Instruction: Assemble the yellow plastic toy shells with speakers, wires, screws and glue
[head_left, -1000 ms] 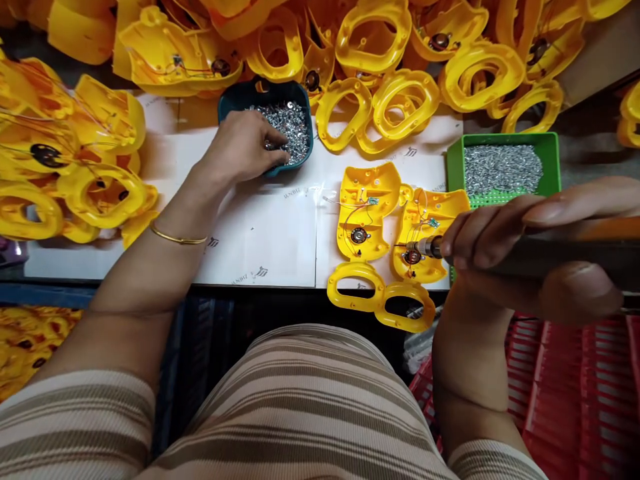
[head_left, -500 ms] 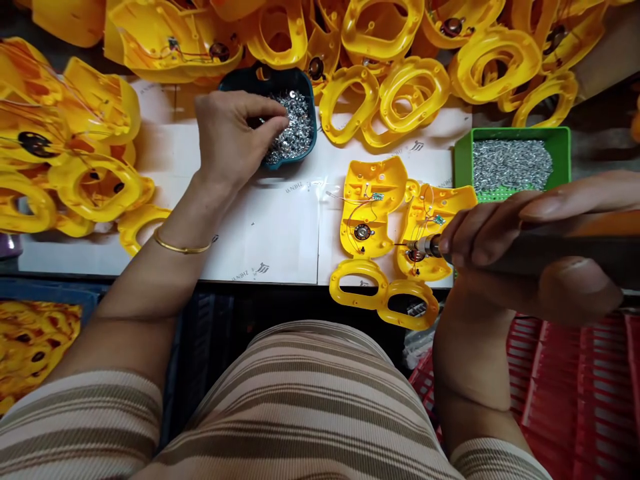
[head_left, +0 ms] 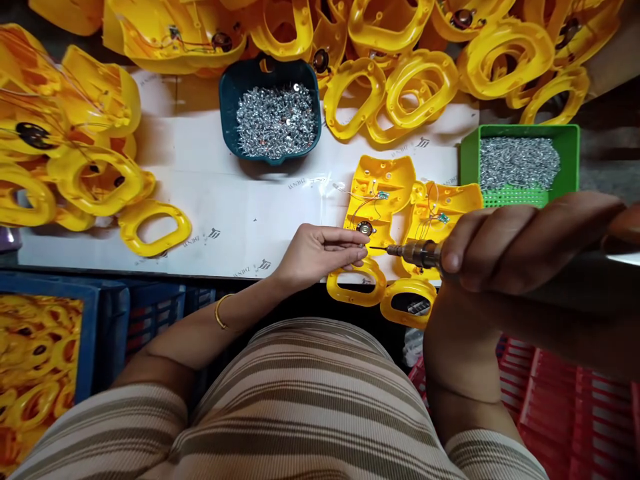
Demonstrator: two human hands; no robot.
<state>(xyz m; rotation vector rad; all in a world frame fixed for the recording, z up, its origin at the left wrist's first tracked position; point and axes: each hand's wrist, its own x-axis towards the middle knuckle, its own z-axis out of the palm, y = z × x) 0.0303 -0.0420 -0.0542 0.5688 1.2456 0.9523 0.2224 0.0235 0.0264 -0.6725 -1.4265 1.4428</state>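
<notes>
The white sheet-covered table (head_left: 240,200) spans the view in front of you, its far edge and left side buried under a heap of glossy yellow plastic shells (head_left: 400,40), most of them rounded with an oval loop handle. Below the table edge sit a red slatted crate (head_left: 575,413) on your right and a blue crate (head_left: 95,313) holding more yellow parts on your left. A square green tray (head_left: 467,160) and a rounded teal tray (head_left: 227,100) each hold a mound of small shiny metal screws.

Two open shell halves lie side by side near the front edge, hollow side up and handles toward you: the left shell (head_left: 383,193) and the right shell (head_left: 450,207), both threaded with thin wires and a small green board.

Your right hand (head_left: 525,247) is wrapped closed around the electric screwdriver (head_left: 415,252), which is above the right shell. Its long axis runs almost level across the view, with the body under your fingers and the metal chuck and thin bit pointing to your left.

Your left hand (head_left: 315,253) rests at the front edge beside the left shell, fingertips (head_left: 356,252) pinched together just off the bit's tip. What they pinch is too small to tell. A round metal speaker (head_left: 366,228) sits in the left shell just above those fingertips.
</notes>
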